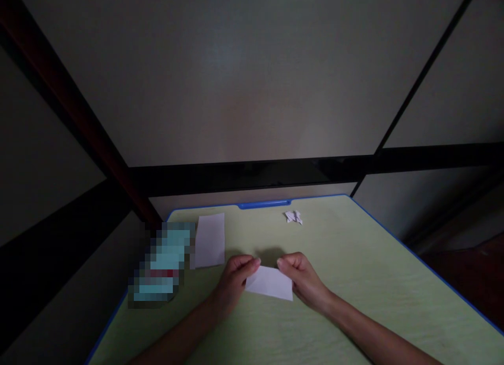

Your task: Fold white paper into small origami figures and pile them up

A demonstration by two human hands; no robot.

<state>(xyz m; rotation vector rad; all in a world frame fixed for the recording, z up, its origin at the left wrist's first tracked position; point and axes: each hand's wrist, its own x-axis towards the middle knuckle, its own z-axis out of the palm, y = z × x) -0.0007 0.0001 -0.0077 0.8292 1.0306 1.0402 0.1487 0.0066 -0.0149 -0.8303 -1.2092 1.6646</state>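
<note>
A small white slip of paper [270, 283] lies on the light green table top [354, 270] between my two hands. My left hand [236, 275] pinches its left end with curled fingers. My right hand [301, 278] grips its right end, fingers bent over the top edge. Both hands rest low on the table, close together.
A stack of white paper slips [210, 240] lies at the left. Beside it is a blurred-out bluish object [163, 265]. A few small folded white paper pieces [293, 217] sit near the far edge. The table has a blue rim [263, 203]; dark wall panels stand behind.
</note>
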